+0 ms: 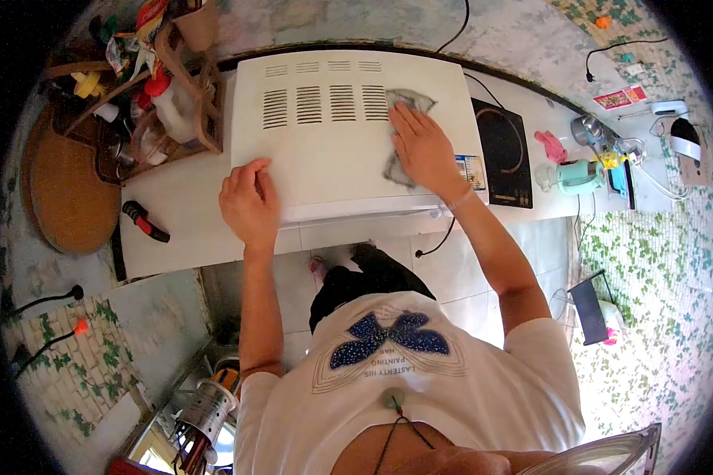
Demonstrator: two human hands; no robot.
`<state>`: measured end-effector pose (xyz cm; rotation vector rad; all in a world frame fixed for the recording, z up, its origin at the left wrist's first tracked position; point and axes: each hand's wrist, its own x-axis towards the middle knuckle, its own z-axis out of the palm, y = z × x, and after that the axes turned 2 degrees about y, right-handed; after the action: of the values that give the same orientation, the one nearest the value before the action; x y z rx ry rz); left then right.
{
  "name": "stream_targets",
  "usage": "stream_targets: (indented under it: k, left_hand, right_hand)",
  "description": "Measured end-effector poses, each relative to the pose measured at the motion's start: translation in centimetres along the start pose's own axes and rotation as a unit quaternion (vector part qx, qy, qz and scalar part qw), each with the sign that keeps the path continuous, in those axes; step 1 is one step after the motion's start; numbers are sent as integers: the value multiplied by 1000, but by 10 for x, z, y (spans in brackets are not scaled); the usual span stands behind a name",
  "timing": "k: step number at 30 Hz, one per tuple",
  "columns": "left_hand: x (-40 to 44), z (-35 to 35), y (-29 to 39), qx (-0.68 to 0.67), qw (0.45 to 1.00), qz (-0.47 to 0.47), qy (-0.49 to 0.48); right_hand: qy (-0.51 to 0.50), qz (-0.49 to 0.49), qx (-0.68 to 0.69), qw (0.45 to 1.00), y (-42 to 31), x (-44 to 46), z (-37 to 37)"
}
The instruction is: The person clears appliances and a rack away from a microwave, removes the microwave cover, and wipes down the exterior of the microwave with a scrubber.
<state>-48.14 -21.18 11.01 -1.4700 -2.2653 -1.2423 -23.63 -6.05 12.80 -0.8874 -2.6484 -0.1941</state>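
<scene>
A large white appliance (325,158) with rows of dark vent slots lies across the counter in front of me. My right hand (420,146) presses flat on a thin grey cloth (404,170) on the appliance's top, right of the vents. The cloth shows above and below the fingers, which are stretched out. At the appliance's left front edge rests my left hand (249,202), its fingers loosely bent and apart, with nothing in it.
Left stand a brown rack (206,99) with bottles, a round brown board (75,190) and a red-black tool (145,222). Right are a black induction cooker (503,154), a pink cloth (550,146), a mint-green appliance (578,176) and a metal pot (586,129).
</scene>
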Motion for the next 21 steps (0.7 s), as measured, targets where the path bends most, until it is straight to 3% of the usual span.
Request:
stream_targets:
  k: [21]
  left_hand:
    - [0, 1, 7, 55, 998, 8, 15]
  right_hand:
    - [18, 35, -26, 999, -16, 29, 3]
